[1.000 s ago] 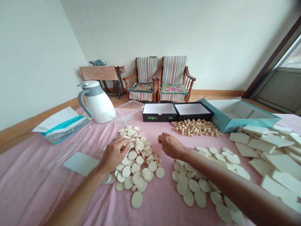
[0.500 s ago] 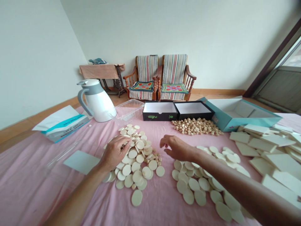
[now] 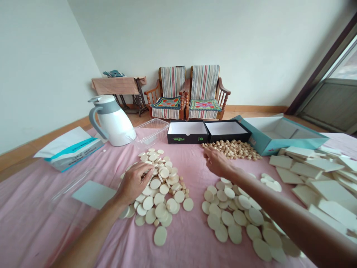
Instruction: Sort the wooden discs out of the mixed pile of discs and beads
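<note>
My left hand (image 3: 137, 179) rests against the left pile of round pale wooden discs (image 3: 159, 199), its fingers curled and the thumb close to them. Whatever it may hold is hidden. At the left edge of the heap of small wooden beads (image 3: 237, 149), my right hand (image 3: 216, 160) points its bent, closed fingertips down, and I cannot make out what is between them. Several small wooden pieces (image 3: 182, 188) lie at the right side of the left disc pile. Under my right forearm spreads a second pile of discs (image 3: 228, 217).
Two black boxes (image 3: 187, 139) with white insides and a teal box (image 3: 290, 143) stand behind the beads. Square wooden plates (image 3: 331, 186) are heaped at right. At left are a thermos jug (image 3: 115, 124), a clear plastic tray (image 3: 152, 130), a packet (image 3: 74, 150) and a pale card (image 3: 94, 194).
My right hand has moved forward and right from the bare pink cloth to the bead heap, its fingers drawing together. My left hand stays at the left disc pile. The view has shifted slightly.
</note>
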`<state>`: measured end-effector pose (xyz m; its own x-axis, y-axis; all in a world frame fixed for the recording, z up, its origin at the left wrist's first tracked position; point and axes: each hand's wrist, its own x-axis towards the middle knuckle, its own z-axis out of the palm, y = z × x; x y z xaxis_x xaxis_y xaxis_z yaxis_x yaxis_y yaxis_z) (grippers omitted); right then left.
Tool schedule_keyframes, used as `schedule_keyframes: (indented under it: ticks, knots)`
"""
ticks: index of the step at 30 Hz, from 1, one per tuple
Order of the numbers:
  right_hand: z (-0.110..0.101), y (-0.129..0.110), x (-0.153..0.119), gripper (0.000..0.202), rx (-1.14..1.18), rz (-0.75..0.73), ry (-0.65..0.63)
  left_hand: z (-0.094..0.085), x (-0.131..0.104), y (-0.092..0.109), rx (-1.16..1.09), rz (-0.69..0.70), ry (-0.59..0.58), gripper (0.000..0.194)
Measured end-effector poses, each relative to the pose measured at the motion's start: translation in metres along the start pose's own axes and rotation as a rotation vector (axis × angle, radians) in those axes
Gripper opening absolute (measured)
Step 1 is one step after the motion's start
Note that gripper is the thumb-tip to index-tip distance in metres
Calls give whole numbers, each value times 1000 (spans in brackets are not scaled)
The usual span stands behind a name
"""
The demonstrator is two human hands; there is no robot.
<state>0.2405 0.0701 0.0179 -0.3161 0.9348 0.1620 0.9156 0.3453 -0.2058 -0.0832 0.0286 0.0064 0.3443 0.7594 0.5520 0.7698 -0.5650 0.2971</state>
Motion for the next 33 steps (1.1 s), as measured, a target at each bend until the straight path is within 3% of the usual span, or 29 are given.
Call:
schedule_keyframes:
  ticks: [3, 6, 8, 14, 19, 23, 30, 33]
  knots:
    - [-13, 27, 11, 20, -99, 113, 53, 0, 0, 0, 8, 4, 3, 20]
    - [-17, 27, 13, 21, -169, 129, 118, -1, 1, 1, 11, 8, 0, 21]
    - [-14, 12, 10, 22, -115, 46, 100, -1, 1, 2, 8, 5, -3, 22]
    - [17, -55, -8, 24, 292, -385, -135, -1, 0, 2, -9, 3, -10, 21]
    - [35, -75, -12, 17, 262, -424, -108, -1, -1, 0, 1, 11, -7, 20]
    - [33, -58, -7, 22, 234, -334, -101, 0, -2, 0, -4, 7, -10, 18]
    - [2, 14, 12, 23, -31, 78, 25, -1, 0, 2, -1, 4, -13, 21]
    - [-9, 33, 16, 23, -122, 172, 100, -1, 0, 2, 0, 1, -8, 21]
